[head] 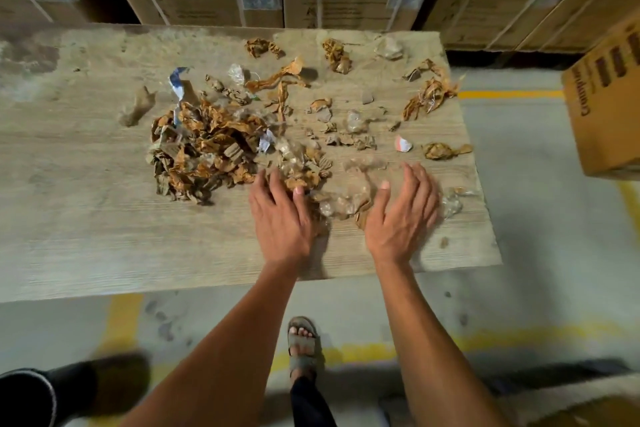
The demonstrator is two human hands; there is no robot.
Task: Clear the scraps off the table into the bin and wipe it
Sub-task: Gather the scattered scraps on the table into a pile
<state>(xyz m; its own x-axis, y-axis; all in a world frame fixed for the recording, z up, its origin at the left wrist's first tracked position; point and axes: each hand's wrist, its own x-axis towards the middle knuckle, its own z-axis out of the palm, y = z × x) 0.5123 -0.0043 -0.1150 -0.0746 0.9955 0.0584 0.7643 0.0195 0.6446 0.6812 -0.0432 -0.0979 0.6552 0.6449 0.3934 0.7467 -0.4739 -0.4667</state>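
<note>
- While my left grip [280, 215] and right grip [401, 215] lie flat, fingers apart, clamping nothing, clear film [341, 201] sits between them.
- Brown paper heap [204, 152] lies left on the surface [86, 236]; no bin visible.
- Risk: sweeping could flick light scraps [429, 94] off the right edge.

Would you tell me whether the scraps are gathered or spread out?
Mostly spread: one big pile at centre, loose scraps scattered across the table.

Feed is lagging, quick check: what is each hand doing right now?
Left hand: open, fingers spread, palm down at the edge of the scraps, gripping nothing.
Right hand: open, flat beside clear plastic scraps, holding nothing.
</note>
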